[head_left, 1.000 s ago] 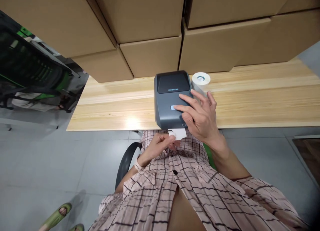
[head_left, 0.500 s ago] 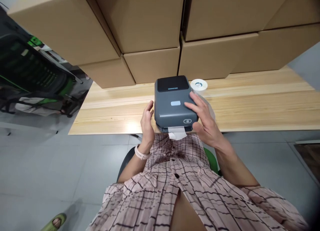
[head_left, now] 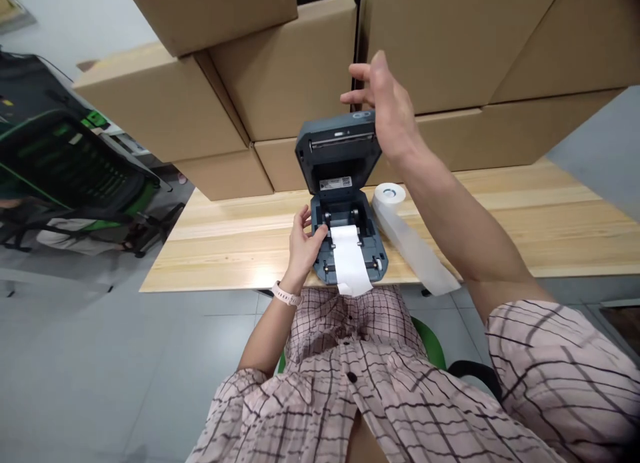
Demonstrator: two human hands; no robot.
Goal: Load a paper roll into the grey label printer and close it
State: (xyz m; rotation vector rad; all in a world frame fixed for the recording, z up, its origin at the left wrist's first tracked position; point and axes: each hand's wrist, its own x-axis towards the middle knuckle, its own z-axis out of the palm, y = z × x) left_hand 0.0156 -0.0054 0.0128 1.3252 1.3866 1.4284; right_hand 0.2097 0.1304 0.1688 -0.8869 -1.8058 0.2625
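Between both hands [head_left: 301,249] [head_left: 395,119], printer [head_left: 343,197], lid [head_left: 337,159] raised

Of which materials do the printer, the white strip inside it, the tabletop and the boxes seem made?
Printer: probably hard plastic, dark grey, satin; its edges look moulded.
White strip: likely thin paper, matte; it bends limply.
Tabletop: wood or wood-look laminate, slightly glossy; grain and glare show.
Boxes: apparently cardboard, matte brown, with plain flat faces.
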